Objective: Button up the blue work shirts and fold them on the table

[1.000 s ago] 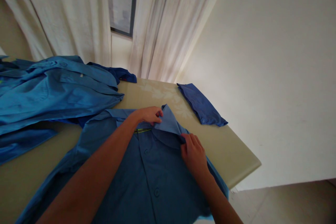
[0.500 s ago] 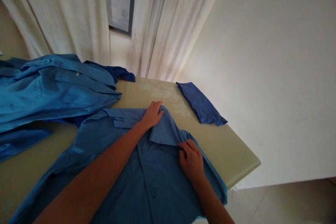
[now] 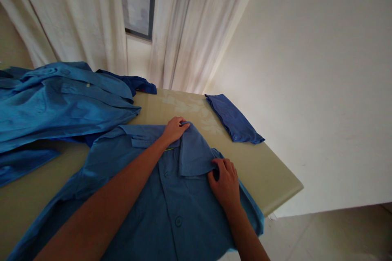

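A blue button-front shirt (image 3: 196, 208) lies spread on the table, its buttons facing up and its collar toward the far side. My left hand (image 3: 175, 129) pinches the top fold of the collar (image 3: 196, 151). Lower and to the right, my right hand (image 3: 225, 179) grips the collar's outer edge between thumb and fingers. Between the two hands the right collar flap is stretched flat. The left part of the collar lies partly behind my left forearm.
More blue garments (image 3: 61, 106) are heaped on the left of the table (image 3: 260, 171). A folded blue cloth piece (image 3: 232, 118) lies near the far right edge. Behind stand pale curtains (image 3: 196, 28) and a white wall (image 3: 321, 89). The table corner is at right.
My hands have pulled the collar flap straighter; its point has shifted slightly right and down. A thin yellow-green line now shows at the neck. The left fingers have closed more on the collar fold.
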Tool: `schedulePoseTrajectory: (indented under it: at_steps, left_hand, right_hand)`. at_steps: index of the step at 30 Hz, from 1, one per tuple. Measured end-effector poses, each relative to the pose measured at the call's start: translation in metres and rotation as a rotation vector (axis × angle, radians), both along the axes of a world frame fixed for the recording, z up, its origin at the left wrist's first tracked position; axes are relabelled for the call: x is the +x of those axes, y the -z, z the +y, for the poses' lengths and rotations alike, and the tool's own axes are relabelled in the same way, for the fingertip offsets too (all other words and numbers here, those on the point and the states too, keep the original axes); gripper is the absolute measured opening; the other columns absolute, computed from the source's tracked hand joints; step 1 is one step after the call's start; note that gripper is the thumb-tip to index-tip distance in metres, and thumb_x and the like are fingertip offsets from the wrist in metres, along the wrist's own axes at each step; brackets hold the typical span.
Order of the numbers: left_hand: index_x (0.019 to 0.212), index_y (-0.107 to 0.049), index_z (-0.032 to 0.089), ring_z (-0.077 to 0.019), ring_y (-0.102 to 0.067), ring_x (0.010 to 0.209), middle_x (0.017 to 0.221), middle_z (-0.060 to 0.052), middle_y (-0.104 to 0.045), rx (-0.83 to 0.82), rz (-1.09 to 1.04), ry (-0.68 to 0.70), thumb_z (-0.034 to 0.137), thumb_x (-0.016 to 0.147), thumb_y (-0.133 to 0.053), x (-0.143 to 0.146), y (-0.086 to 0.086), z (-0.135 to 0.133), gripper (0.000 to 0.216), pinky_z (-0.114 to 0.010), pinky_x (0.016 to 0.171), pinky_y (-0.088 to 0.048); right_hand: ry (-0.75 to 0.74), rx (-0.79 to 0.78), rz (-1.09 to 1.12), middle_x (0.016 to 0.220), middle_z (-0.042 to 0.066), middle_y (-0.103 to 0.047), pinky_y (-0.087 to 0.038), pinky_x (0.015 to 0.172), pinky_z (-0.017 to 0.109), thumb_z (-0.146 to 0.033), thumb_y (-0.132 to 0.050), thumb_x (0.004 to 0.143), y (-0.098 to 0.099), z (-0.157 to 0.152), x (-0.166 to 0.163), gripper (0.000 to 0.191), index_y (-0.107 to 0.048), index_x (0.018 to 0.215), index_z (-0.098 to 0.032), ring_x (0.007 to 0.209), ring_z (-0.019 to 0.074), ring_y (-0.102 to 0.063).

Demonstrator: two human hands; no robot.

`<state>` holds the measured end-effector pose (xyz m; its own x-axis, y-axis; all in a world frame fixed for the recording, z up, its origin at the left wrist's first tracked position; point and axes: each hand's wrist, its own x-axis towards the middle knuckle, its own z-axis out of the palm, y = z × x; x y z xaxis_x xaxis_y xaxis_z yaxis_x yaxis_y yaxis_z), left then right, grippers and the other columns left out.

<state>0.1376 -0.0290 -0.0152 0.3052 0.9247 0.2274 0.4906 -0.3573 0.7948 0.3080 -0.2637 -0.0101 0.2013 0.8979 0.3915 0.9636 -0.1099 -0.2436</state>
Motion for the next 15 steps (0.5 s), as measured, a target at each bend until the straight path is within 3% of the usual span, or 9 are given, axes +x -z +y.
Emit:
schedulePoseTrajectory:
  at_steps: [3,6,9,11,15]
  left_hand:
    - [0.113,-0.066,0.016,-0.0225,-0.069,0.092,0.101,-0.010,-0.074,-0.061,0.087,-0.022,0.038,0.089,-0.067,-0.007,-0.008,0.002,0.034,-0.031,0.083,-0.052]
    - [0.118,-0.066,0.013,-0.0239,-0.070,0.098,0.108,-0.013,-0.075,-0.074,0.231,0.001,0.033,0.093,-0.057,-0.009,-0.010,0.005,0.033,-0.032,0.086,-0.052]
    - [0.122,-0.067,0.014,-0.0233,-0.067,0.110,0.121,-0.014,-0.072,-0.049,0.283,0.070,0.022,0.091,-0.053,-0.007,-0.008,0.005,0.034,-0.031,0.096,-0.048]
    - [0.120,-0.070,0.016,-0.0258,-0.063,0.119,0.127,-0.014,-0.069,-0.017,0.314,0.095,0.023,0.090,-0.055,-0.006,-0.006,0.002,0.034,-0.034,0.103,-0.045]
    - [0.124,-0.069,0.020,-0.0353,-0.052,0.130,0.138,-0.015,-0.061,0.028,0.379,0.045,0.043,0.095,-0.052,-0.006,0.002,-0.004,0.041,-0.051,0.108,-0.038]
  right_hand:
    - [-0.079,-0.039,0.111,0.112,0.009,-0.062,-0.049,0.097,0.039,-0.021,-0.055,0.088,0.001,-0.002,-0.001,0.026,-0.063,0.112,-0.022,0.104,0.0247,-0.060]
    - [-0.131,-0.009,0.196,0.114,0.009,-0.063,-0.050,0.095,0.036,-0.030,-0.050,0.096,-0.001,-0.002,0.002,0.026,-0.063,0.118,-0.022,0.103,0.0226,-0.062]
    - [-0.045,0.097,0.226,0.118,0.011,-0.064,-0.051,0.092,0.037,-0.039,-0.043,0.101,-0.006,0.010,0.017,0.033,-0.063,0.122,-0.021,0.102,0.0230,-0.063]
    - [0.034,0.111,0.221,0.119,0.014,-0.066,-0.051,0.091,0.040,-0.045,-0.048,0.098,-0.008,0.024,0.033,0.041,-0.063,0.125,-0.019,0.101,0.0251,-0.064]
    - [-0.010,-0.104,0.340,0.091,0.010,-0.074,-0.051,0.076,0.036,-0.049,-0.054,0.091,-0.006,0.052,0.066,0.042,-0.072,0.111,-0.017,0.079,0.0236,-0.067]
